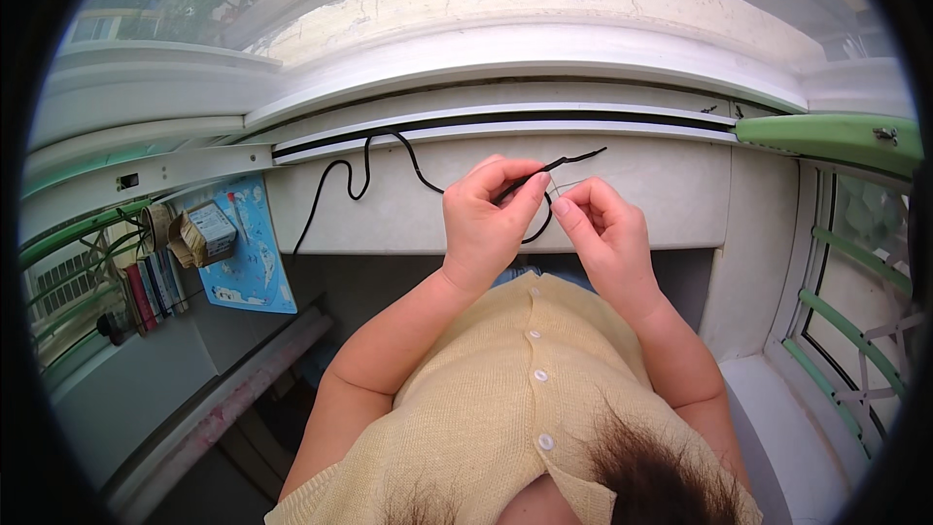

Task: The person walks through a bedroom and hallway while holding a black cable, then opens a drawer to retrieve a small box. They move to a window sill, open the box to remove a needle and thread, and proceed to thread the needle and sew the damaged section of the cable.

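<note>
A thin black cord [367, 163] lies in loose bends on the pale sill [661, 204] and runs into my left hand [486, 228]. The thumb and fingers of that hand pinch it, with its narrow end sticking out past them to the upper right. A loop of the same cord hangs between my hands. Close beside, my right hand [612, 238] is closed in a pinch near the cord. From its fingertips a very thin, wire-like strand [558, 184] reaches toward the cord; its exact kind is too small to tell.
Beyond the sill run white window tracks [486, 124]. At the left are a blue patterned board [258, 243], a small box [206, 233] and several upright books [146, 297]. A green window frame [826, 136] stands at the right.
</note>
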`<state>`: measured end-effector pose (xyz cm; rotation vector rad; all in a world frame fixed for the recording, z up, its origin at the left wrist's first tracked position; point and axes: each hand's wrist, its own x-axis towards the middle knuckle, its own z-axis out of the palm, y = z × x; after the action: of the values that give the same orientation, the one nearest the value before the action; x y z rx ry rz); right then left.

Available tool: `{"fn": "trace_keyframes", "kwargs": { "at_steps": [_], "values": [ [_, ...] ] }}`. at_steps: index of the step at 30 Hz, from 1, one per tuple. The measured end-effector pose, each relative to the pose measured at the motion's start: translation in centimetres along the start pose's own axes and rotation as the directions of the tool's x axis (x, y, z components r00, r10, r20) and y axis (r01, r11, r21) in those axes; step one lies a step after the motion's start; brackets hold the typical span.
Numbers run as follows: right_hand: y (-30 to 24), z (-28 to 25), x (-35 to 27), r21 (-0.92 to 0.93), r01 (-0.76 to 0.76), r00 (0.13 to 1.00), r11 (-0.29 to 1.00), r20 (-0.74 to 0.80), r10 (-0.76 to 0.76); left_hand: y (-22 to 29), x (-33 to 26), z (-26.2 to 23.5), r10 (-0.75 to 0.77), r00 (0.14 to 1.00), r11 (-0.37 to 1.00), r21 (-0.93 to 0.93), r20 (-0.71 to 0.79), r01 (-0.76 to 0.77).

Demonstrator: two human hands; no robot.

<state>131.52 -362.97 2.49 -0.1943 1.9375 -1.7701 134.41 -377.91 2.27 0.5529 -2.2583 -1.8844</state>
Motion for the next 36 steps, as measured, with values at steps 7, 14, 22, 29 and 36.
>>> {"fn": "trace_keyframes", "kwargs": {
  "at_steps": [7,14,22,29,36],
  "values": [
    [-1.3,-0.6,-0.2,-0.194,-0.014,0.999,0.981,-0.045,0.005,0.2,0.4,-0.4,0.247,0.964,0.956,0.141,0.097,-0.259],
    [-1.5,-2.9,1.5,-0.258,0.18,0.984,0.949,0.046,-0.174,0.6,0.5,-0.3,0.244,0.931,0.955,0.096,0.273,-0.279],
    [-0.1,-3.6,1.6,0.629,-0.144,0.975,0.764,-0.043,0.219,0.5,0.6,-1.1,0.028,0.868,0.984,-0.168,0.496,0.064],
    [2.2,-8.1,1.1,0.898,0.017,0.947,0.441,-0.155,0.28,0.6,0.6,-1.1,-0.076,0.823,0.936,-0.245,0.563,0.254],
    [2.0,-8.5,0.3,0.825,0.172,0.926,0.538,-0.321,0.197,0.5,0.9,-0.8,-0.165,0.797,0.909,-0.225,0.581,0.352]
  ]
}}
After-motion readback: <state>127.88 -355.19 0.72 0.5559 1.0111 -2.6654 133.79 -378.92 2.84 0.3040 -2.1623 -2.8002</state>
